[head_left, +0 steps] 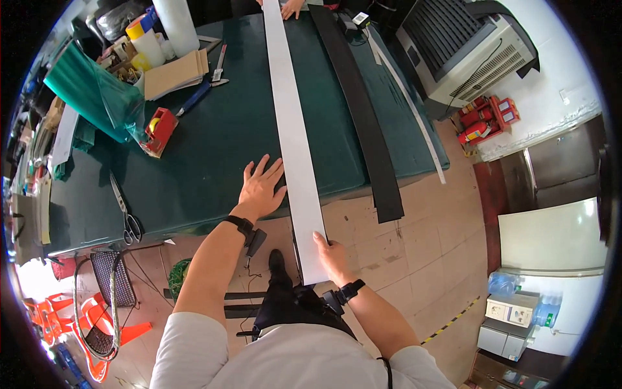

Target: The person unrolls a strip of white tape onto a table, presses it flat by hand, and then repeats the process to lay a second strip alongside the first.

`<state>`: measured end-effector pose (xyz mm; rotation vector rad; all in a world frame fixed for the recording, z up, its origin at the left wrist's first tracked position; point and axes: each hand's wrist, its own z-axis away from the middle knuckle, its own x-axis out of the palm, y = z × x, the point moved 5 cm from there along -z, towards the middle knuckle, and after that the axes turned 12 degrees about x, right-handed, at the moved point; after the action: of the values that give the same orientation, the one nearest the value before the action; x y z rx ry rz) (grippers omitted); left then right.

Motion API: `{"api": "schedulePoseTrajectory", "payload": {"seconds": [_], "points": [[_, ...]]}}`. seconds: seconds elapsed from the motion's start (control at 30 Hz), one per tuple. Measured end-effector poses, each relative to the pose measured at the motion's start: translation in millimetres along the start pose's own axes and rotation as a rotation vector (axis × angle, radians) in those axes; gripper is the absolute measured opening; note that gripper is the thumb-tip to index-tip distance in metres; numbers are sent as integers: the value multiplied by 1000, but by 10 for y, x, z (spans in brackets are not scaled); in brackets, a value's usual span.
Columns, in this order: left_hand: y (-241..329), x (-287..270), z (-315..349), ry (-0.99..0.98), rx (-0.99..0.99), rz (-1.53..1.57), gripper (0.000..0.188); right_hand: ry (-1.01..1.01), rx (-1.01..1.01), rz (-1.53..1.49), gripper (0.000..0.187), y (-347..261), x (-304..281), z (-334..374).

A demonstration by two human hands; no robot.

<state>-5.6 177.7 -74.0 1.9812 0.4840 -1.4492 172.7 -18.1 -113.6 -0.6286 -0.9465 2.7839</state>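
A long white strip (295, 129) with a dark edge runs from the far side of the table and sticks out past its front edge toward me. My right hand (334, 259) grips the near end by its right edge, thumb on top and the other fingers hidden underneath. My left hand (261, 189) rests on the green tabletop with fingers spread, fingertips beside the strip's left edge. A long black strip (363, 117) lies to the right, its near end overhanging the table. Another person's hand (291, 9) is at the far end, next to the white strip.
Scissors (126, 211), a red tape dispenser (159, 131), a blue-handled knife (193, 97) and a green film roll (84, 91) occupy the table's left. A thin white strip (408, 100) lies at its right edge. An air cooler (463, 55) and fire extinguishers (476, 123) stand beyond.
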Motion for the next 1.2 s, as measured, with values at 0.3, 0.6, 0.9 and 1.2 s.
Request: {"api": "schedulePoseTrajectory", "payload": {"seconds": [0.3, 0.6, 0.9, 1.2], "points": [[3, -5, 10, -12, -3, -14, 60, -17, 6, 44, 65, 7, 10, -56], [8, -1, 14, -26, -6, 0, 61, 8, 23, 63, 67, 163, 30, -190], [-16, 20, 17, 8, -8, -21, 61, 9, 67, 165, 72, 174, 29, -227], [251, 137, -83, 56, -76, 39, 62, 49, 38, 210, 76, 184, 13, -249]]}}
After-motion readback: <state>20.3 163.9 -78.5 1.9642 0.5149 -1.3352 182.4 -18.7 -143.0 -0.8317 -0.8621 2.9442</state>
